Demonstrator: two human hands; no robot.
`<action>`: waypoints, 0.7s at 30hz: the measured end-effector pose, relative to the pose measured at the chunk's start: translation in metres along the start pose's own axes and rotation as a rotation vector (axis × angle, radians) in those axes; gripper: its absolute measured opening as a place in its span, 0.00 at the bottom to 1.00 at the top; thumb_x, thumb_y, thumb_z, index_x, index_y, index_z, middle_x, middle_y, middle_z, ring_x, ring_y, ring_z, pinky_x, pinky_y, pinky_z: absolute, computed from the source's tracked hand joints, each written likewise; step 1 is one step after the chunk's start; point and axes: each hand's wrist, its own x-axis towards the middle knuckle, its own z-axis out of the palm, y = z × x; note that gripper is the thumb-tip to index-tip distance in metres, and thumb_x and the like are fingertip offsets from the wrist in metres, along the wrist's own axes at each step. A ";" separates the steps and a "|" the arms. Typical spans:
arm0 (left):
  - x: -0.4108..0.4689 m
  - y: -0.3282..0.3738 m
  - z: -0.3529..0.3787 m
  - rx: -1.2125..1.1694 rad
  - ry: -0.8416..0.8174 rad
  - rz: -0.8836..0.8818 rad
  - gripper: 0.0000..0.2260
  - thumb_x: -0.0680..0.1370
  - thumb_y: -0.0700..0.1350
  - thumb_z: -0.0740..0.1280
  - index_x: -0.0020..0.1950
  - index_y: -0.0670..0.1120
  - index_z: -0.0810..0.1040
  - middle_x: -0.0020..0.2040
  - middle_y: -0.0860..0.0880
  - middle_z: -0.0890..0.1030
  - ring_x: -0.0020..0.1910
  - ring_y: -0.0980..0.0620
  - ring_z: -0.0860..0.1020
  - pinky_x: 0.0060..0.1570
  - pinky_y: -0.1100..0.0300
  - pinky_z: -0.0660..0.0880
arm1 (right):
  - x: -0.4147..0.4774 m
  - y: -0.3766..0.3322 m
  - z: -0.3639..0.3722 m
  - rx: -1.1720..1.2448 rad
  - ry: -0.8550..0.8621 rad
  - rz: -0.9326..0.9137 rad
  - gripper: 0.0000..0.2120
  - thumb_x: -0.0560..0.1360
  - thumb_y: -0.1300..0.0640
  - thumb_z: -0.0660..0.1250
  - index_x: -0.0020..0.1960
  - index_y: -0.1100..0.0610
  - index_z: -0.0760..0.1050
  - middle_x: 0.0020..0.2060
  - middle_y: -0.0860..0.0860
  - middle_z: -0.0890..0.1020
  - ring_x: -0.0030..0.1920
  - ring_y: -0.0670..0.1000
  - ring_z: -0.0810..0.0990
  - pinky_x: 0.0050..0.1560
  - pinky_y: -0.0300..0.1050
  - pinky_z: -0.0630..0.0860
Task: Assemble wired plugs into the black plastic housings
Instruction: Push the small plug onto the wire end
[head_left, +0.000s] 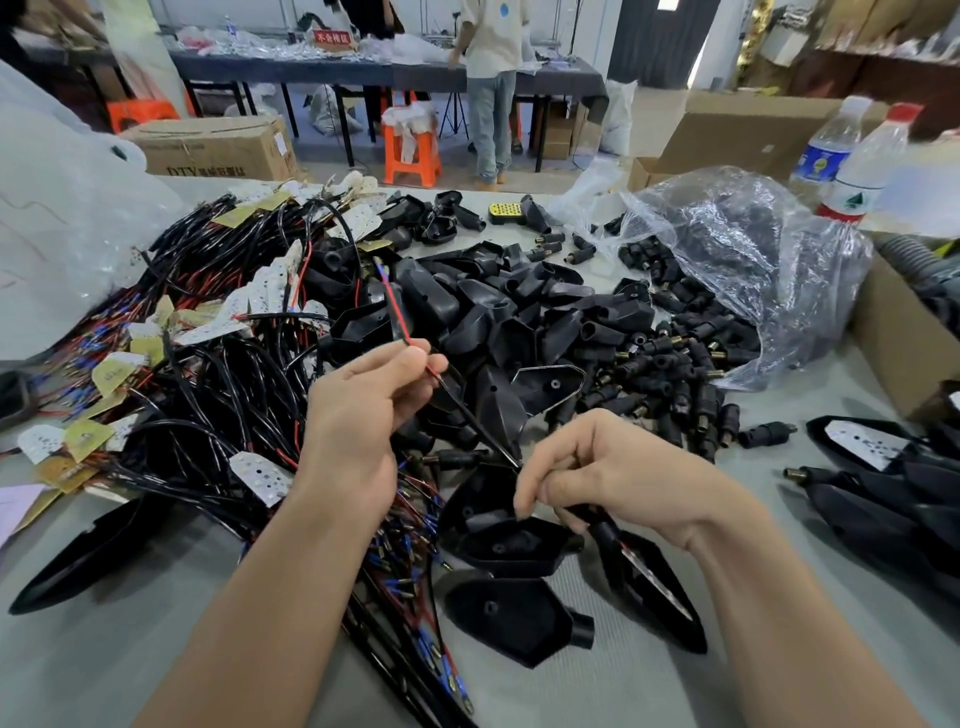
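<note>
Pinching the wire (393, 306) taut with my left hand (358, 410), right hand (613, 478) gripping the housing (493, 540), I should pull straight.

wire (397, 309): red-black, taut, slanting down to housing | housing (501, 545): black shell, hollow side up, front centre

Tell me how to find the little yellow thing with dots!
Start at the pile of black housings in the middle. Follow it to its far edge, just left of the clear bag. There lies the yellow thing: the only bright yellow piece, dotted all over, among all-black parts.
</note>
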 end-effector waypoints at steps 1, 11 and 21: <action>-0.001 0.000 0.001 -0.047 0.035 0.016 0.07 0.80 0.35 0.70 0.45 0.44 0.86 0.41 0.46 0.88 0.41 0.55 0.85 0.42 0.68 0.80 | -0.001 -0.001 -0.001 0.008 -0.007 -0.001 0.13 0.73 0.75 0.64 0.45 0.63 0.85 0.29 0.45 0.82 0.28 0.47 0.74 0.37 0.37 0.72; 0.006 -0.012 -0.003 0.425 0.153 0.244 0.10 0.78 0.43 0.71 0.44 0.57 0.88 0.33 0.50 0.84 0.28 0.55 0.75 0.31 0.59 0.74 | 0.008 0.021 -0.023 -0.389 0.945 0.170 0.17 0.74 0.66 0.66 0.39 0.48 0.87 0.28 0.43 0.83 0.24 0.42 0.75 0.27 0.30 0.69; -0.008 -0.012 -0.001 0.924 0.149 0.492 0.05 0.78 0.45 0.75 0.51 0.55 0.89 0.27 0.64 0.80 0.26 0.64 0.76 0.34 0.73 0.70 | 0.032 0.027 -0.007 -0.947 0.616 0.245 0.24 0.75 0.63 0.64 0.65 0.42 0.80 0.50 0.47 0.69 0.54 0.55 0.72 0.55 0.52 0.70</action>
